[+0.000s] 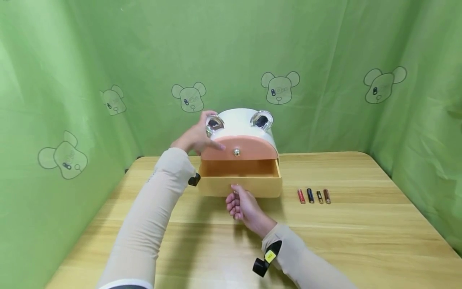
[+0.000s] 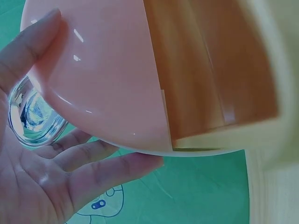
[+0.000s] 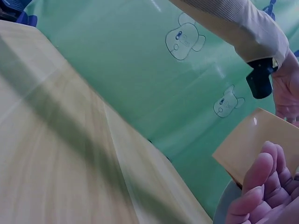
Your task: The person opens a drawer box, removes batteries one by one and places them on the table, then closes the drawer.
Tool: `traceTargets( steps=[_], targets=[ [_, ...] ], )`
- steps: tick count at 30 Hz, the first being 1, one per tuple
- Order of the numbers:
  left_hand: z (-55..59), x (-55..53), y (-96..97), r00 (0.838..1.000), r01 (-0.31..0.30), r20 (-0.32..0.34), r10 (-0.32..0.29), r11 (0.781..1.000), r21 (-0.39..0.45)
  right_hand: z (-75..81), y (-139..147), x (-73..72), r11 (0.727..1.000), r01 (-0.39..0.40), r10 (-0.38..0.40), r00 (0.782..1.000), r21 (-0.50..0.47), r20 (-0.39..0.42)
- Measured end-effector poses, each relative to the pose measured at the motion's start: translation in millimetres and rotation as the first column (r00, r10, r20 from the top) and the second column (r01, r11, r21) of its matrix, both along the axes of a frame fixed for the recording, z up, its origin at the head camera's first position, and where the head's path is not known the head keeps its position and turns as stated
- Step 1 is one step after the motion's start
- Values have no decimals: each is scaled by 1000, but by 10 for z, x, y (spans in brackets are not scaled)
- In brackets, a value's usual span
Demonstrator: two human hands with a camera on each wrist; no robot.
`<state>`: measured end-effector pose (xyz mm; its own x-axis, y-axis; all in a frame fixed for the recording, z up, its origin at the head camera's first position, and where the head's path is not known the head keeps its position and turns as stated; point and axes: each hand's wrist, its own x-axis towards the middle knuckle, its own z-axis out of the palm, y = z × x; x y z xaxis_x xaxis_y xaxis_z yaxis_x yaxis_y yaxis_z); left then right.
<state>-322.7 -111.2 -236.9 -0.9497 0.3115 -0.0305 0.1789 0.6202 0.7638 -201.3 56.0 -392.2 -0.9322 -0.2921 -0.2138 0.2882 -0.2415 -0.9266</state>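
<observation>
A small white drawer box (image 1: 236, 120) with two shiny silver ears stands on the table. Its pink upper drawer (image 1: 225, 151) is closed and has a silver knob (image 1: 236, 152). The yellow lower drawer (image 1: 216, 186) is pulled out, and its bare inside shows. My left hand (image 1: 196, 136) holds the box by its left side, thumb on the pink front and fingers along the side, close to the left ear (image 2: 37, 112). At the middle of the yellow front, my right hand (image 1: 245, 206) pinches the drawer's knob, mostly hidden by curled fingers (image 3: 259, 170).
Several small batteries (image 1: 310, 195) lie in a row on the wooden table (image 1: 346, 233), right of the box. A green curtain (image 1: 231, 48) with printed bear heads closes off the back and both sides.
</observation>
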Motion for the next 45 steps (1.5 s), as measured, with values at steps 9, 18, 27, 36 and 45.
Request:
traceTargets(
  steps=[9, 18, 27, 36, 45],
  targets=[
    [-17, 4, -4, 1000, -8, -2, 8, 1000, -20, 14, 41, -221, 1000, 6, -5, 999, -17, 44],
    [-20, 1, -10, 999, -5, -43, 3, 999, -39, 36, 72, -436, 1000, -8, 8, 999, 16, 39],
    [-26, -2, -22, 1000, -10, -6, 10, 1000, -5, 54, 112, -568, 999, -3, 2, 999, 34, 46],
    [-28, -9, -19, 1000, -14, 12, 14, 1000, 21, 39, 108, -635, 999, 6, -8, 999, 35, 53],
    [-40, -19, -24, 1000, -6, -12, 6, 1000, 15, 27, 126, -674, 1000, -8, 7, 999, 23, 34]
  ],
)
